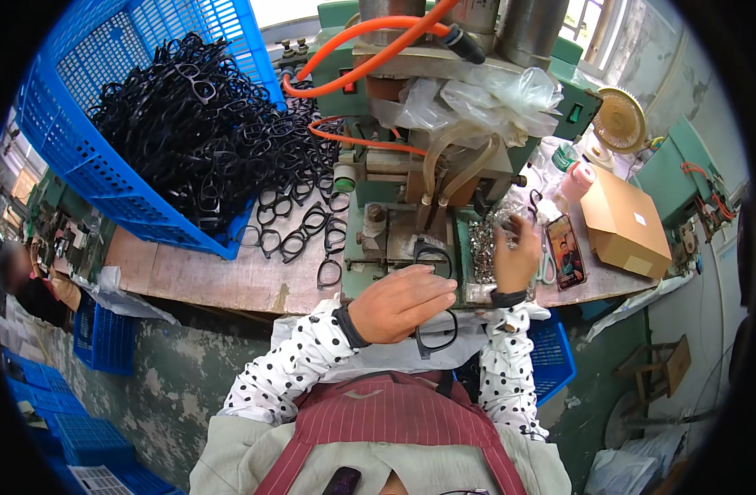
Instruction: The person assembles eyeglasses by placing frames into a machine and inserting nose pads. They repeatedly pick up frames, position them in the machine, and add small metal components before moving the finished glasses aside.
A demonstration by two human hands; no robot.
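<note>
My left hand (pixel 403 305) is closed around a black eyeglass frame (pixel 437 337) in front of the bench machine. One rim shows above the hand, close to the machine's metal fixture (pixel 409 235), and the other below it. Over the right side of a tray of small shiny metal parts (pixel 482 252), my right hand (pixel 517 257) has its fingers bent together. Whatever they pinch is too small to make out. Both forearms wear white sleeves with black dots.
A blue crate (pixel 85 157) heaped with black eyeglass frames (pixel 196 124) tilts onto the bench at left, with loose frames (pixel 294 239) spilling beside it. On the right lie scissors (pixel 546 266), a phone (pixel 566 254) and a cardboard box (pixel 624 221). An orange hose (pixel 345 37) crosses the machine.
</note>
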